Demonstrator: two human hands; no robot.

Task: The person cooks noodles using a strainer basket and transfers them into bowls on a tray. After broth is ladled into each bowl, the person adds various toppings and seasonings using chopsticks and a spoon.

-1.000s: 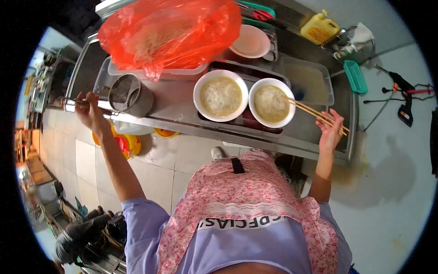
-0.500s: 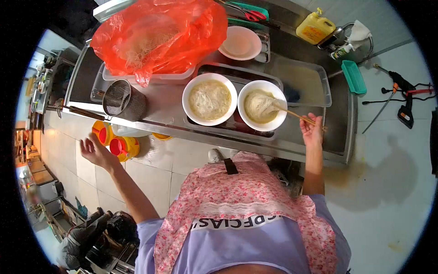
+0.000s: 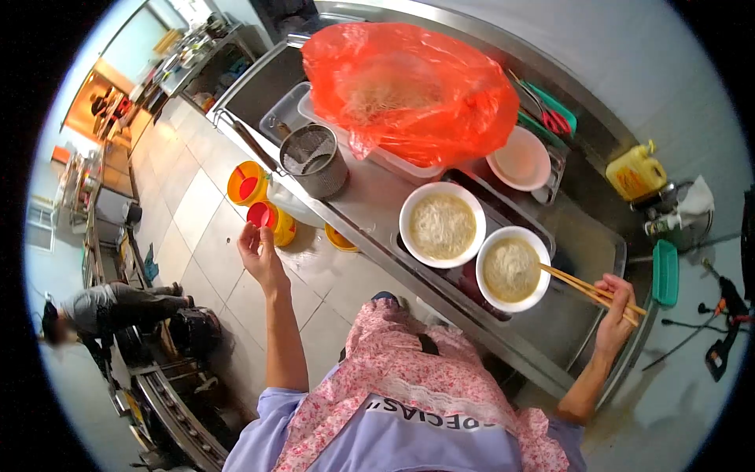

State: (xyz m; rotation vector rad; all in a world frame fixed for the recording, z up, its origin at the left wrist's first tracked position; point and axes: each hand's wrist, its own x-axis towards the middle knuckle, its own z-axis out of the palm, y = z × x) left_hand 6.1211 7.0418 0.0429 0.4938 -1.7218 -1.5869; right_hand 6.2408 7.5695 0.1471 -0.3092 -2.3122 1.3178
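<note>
Two white bowls of noodles in broth stand side by side on a dark tray: the left bowl [image 3: 442,226] and the right bowl [image 3: 512,270]. My right hand [image 3: 616,313] grips wooden chopsticks [image 3: 588,290], whose tips reach the rim of the right bowl. Over the floor in front of the counter, my left hand [image 3: 263,253] hangs with its fingers apart and nothing in them. Beyond it, a metal strainer [image 3: 314,164] with a long handle rests at the counter's edge. A red plastic bag [image 3: 409,90] holding dry noodles lies behind the bowls.
Behind the right bowl are a pink-white bowl [image 3: 520,160], red scissors [image 3: 555,121] and a clear tub [image 3: 590,236]. A yellow jug [image 3: 635,171] stands farther right. Yellow buckets [image 3: 271,223] sit on the floor. Another person [image 3: 110,305] bends at the far left.
My left hand has let go of the strainer's handle and moved away from it. My right hand still holds the chopsticks, now drawn back to the bowl's rim. The view has turned.
</note>
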